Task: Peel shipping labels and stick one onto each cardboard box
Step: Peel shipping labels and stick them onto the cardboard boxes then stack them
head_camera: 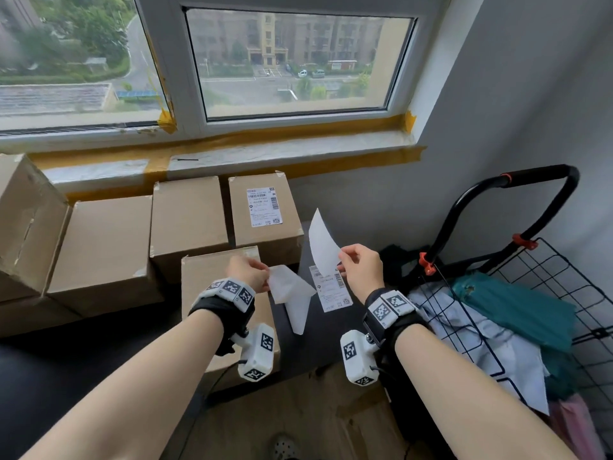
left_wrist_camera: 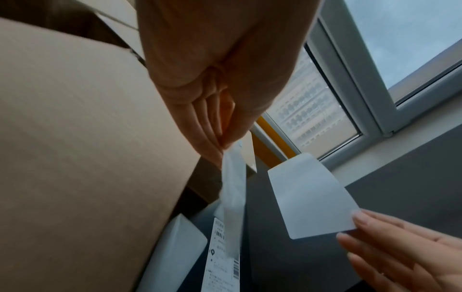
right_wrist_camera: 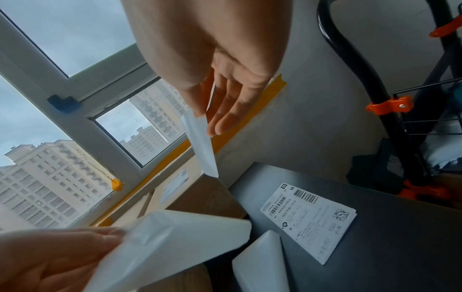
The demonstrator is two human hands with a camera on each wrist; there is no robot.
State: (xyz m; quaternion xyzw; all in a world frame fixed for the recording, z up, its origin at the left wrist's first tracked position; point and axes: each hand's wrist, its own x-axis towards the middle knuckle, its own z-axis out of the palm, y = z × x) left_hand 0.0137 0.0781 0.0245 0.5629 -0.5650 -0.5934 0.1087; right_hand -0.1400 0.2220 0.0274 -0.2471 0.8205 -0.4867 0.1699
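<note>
Boxes (head_camera: 187,224) sit in a row below the windowsill (head_camera: 232,154) at 12 o'clock; one nearer box (head_camera: 212,273) lies before them. A printed label (head_camera: 331,288) lies on the table (head_camera: 318,340) centre; a cart (head_camera: 530,293) stands at 3 o'clock.

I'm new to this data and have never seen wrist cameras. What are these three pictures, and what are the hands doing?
No robot here: a person works with bare hands, wearing one camera on the head and one on each wrist. The wide picture is the head view; the other two look along each hand.

The right hand pinches a white sheet, blank on the side we see, probably a peeled label. The left hand pinches crumpled white paper, likely backing.

On the dark surface lies a printed shipping label. Cardboard boxes stand under the window; one box already bears a label, while the nearest box shows none. A black wire cart of cloth stands on the right.
</note>
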